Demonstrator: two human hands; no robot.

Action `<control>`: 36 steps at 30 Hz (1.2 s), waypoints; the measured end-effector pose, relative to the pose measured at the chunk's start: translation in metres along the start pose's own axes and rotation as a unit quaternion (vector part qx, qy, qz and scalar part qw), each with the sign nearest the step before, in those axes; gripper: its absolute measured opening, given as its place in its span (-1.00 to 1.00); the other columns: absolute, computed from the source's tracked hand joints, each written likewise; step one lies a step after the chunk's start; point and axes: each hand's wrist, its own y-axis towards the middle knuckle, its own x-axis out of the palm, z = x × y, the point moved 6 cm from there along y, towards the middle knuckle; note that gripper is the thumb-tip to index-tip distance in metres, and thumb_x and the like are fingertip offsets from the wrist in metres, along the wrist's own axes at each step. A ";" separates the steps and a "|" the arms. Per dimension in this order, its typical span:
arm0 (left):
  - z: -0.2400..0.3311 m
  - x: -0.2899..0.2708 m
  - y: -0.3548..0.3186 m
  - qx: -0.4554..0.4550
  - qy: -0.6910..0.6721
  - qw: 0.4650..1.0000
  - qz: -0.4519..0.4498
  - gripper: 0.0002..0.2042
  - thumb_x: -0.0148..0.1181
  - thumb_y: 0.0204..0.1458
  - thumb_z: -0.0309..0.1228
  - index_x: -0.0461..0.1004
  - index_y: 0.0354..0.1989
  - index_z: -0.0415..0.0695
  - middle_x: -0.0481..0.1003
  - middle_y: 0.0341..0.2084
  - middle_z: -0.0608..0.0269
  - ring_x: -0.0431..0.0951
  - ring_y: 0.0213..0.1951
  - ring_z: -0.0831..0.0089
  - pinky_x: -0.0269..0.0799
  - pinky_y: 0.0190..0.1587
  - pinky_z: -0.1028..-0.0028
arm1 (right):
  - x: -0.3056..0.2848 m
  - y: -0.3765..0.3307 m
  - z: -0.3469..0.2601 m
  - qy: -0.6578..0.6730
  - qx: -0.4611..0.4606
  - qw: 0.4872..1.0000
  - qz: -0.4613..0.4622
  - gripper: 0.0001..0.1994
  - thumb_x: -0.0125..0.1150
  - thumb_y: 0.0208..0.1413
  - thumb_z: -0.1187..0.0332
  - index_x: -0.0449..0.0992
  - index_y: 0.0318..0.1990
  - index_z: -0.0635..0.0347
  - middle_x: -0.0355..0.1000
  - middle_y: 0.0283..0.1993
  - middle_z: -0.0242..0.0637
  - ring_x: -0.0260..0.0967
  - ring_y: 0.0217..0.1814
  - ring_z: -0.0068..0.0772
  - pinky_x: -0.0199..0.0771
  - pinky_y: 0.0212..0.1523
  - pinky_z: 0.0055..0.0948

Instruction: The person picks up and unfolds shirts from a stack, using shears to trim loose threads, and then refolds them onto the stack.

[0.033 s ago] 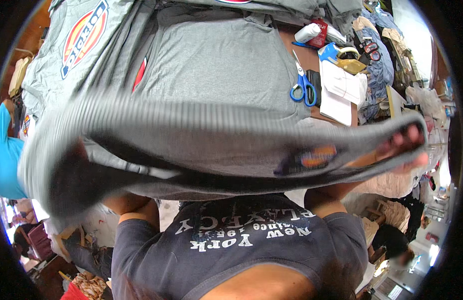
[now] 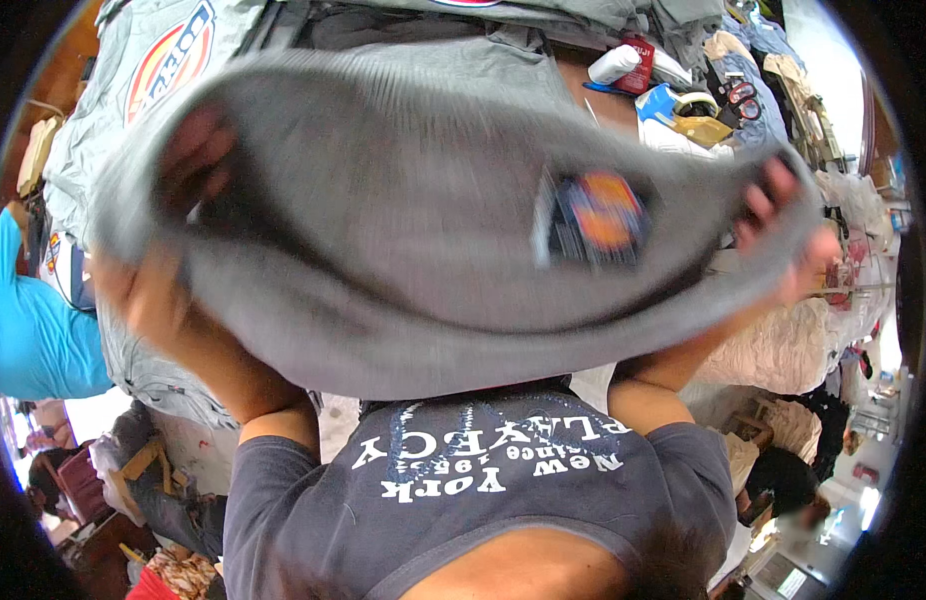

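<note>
A grey garment (image 2: 433, 200), apparently a T-shirt, is stretched between my hands above the table and smeared by motion. Its wide opening faces me, and a dark label (image 2: 598, 220) with an orange-and-red emblem shows on the inner side. On the left, my left hand (image 2: 158, 285) grips the edge, with some fingers inside the opening and others outside. At the other end my right hand (image 2: 788, 225) holds the rim in the same way, fingertips inside. Beyond it, more grey shirts lie on the table, one with a large oval print (image 2: 170, 65).
At the back right are a white bottle (image 2: 615, 66), a red packet (image 2: 638, 66), a tape dispenser (image 2: 698, 110) and dark-handled scissors (image 2: 745, 101). A person in a blue top (image 2: 43, 335) is at the left. Pale cloth (image 2: 773, 345) is heaped at the right.
The garment has risen away from me, and its opening is wider. My left hand and the label show more fully. The cloth now covers most of the blue-handled scissors on the table.
</note>
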 end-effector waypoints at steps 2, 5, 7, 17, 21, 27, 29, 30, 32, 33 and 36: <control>-0.030 0.036 0.025 -0.076 -0.013 0.996 -0.037 -0.70 0.09 -0.09 -0.53 0.39 -0.13 -0.34 0.48 -0.26 0.13 0.45 -0.13 0.34 0.24 0.03 0.42 | -0.030 0.019 0.033 -0.114 0.086 0.982 0.120 -0.29 -0.07 0.06 -0.06 0.10 0.12 0.49 0.18 0.11 0.09 0.30 0.03 -0.11 0.24 0.08 -0.31; -0.113 0.079 0.061 -0.153 -0.157 0.967 -0.130 -0.68 0.07 -0.14 -0.60 0.40 -0.13 -0.34 0.48 -0.22 0.12 0.46 -0.14 0.36 0.25 0.02 0.47 | -0.099 0.065 0.119 -0.068 0.186 0.973 0.118 -0.54 -0.10 0.14 0.15 0.29 0.01 0.43 0.31 0.04 -0.12 0.32 0.01 -0.32 0.18 0.12 -0.41; -0.170 0.091 0.076 -0.208 -0.162 0.954 -0.145 -0.67 0.01 -0.17 -0.64 0.39 -0.13 -0.34 0.48 -0.21 0.13 0.46 -0.14 0.38 0.26 0.02 0.47 | -0.154 0.078 0.169 0.012 0.254 0.950 0.180 -0.65 0.06 0.07 0.21 0.41 -0.13 0.34 0.41 -0.10 -0.19 0.38 -0.10 -0.38 0.32 0.00 -0.41; -0.242 0.098 0.083 -0.381 -0.360 0.842 -0.130 -0.67 -0.03 -0.07 -0.60 0.34 -0.07 -0.36 0.42 -0.15 0.00 0.45 -0.11 0.29 0.34 0.01 0.36 | -0.188 0.086 0.218 0.104 0.345 0.914 0.185 -0.55 -0.04 0.12 0.22 0.28 -0.01 0.50 0.31 0.02 -0.03 0.29 0.06 -0.23 0.21 0.12 -0.36; -0.241 0.098 0.083 -0.400 -0.429 0.805 -0.091 -0.68 0.00 -0.04 -0.55 0.34 -0.06 -0.36 0.43 -0.15 0.03 0.46 -0.12 0.34 0.33 0.02 0.39 | -0.189 0.086 0.213 -0.002 0.339 0.915 0.218 -0.55 0.02 0.08 0.14 0.36 -0.11 0.46 0.38 -0.07 -0.06 0.34 -0.03 -0.26 0.29 0.04 -0.37; -0.186 0.102 0.067 -0.304 -0.279 0.907 -0.083 -0.75 0.20 -0.16 -0.53 0.44 -0.24 -0.27 0.51 -0.34 0.19 0.51 -0.30 0.45 0.39 -0.16 0.48 | -0.154 0.064 0.133 -0.622 0.389 0.647 0.206 -0.50 0.03 -0.01 -0.08 0.48 -0.33 0.29 0.45 -0.33 -0.10 0.39 -0.33 -0.16 0.35 -0.28 -0.30; -0.158 0.108 0.047 -0.270 -0.253 0.926 -0.072 -0.72 0.21 -0.18 -0.55 0.42 -0.22 -0.27 0.50 -0.34 0.22 0.49 -0.30 0.48 0.36 -0.15 0.49 | -0.131 0.041 0.112 -0.758 0.313 0.549 0.163 -0.55 0.03 -0.02 -0.06 0.47 -0.37 0.24 0.44 -0.43 -0.08 0.37 -0.38 -0.05 0.32 -0.33 -0.25; -0.150 0.114 0.037 -0.262 -0.254 0.928 -0.082 -0.68 0.21 -0.20 -0.56 0.39 -0.19 -0.27 0.49 -0.31 0.23 0.47 -0.27 0.49 0.34 -0.13 0.49 | -0.114 0.025 0.100 -0.796 0.282 0.504 0.182 -0.59 0.06 -0.03 -0.02 0.46 -0.39 0.22 0.42 -0.46 -0.08 0.36 -0.39 -0.01 0.30 -0.34 -0.22; -0.138 0.125 0.020 -0.261 -0.266 0.925 -0.070 -0.63 0.20 -0.22 -0.59 0.35 -0.14 -0.27 0.47 -0.27 0.21 0.46 -0.23 0.47 0.33 -0.11 0.48 | -0.103 -0.006 0.097 -0.779 0.353 0.487 0.179 -0.70 0.14 -0.08 0.12 0.44 -0.39 0.21 0.43 -0.45 -0.11 0.38 -0.39 -0.03 0.31 -0.35 -0.23; -0.133 0.130 0.013 -0.261 -0.276 0.922 -0.068 -0.61 0.21 -0.22 -0.61 0.34 -0.13 -0.28 0.47 -0.26 0.21 0.46 -0.22 0.47 0.33 -0.11 0.48 | -0.098 -0.014 0.097 -0.779 0.350 0.486 0.185 -0.72 0.17 -0.10 0.16 0.43 -0.37 0.20 0.43 -0.47 -0.12 0.38 -0.39 -0.03 0.31 -0.36 -0.22; -0.130 0.139 -0.006 -0.288 -0.301 0.908 -0.044 -0.57 0.22 -0.25 -0.64 0.31 -0.11 -0.28 0.47 -0.27 0.20 0.46 -0.22 0.46 0.33 -0.10 0.49 | -0.084 -0.027 0.105 -0.778 0.357 0.478 0.195 -0.71 0.24 -0.16 0.29 0.40 -0.26 0.17 0.42 -0.45 -0.13 0.38 -0.34 -0.06 0.32 -0.33 -0.21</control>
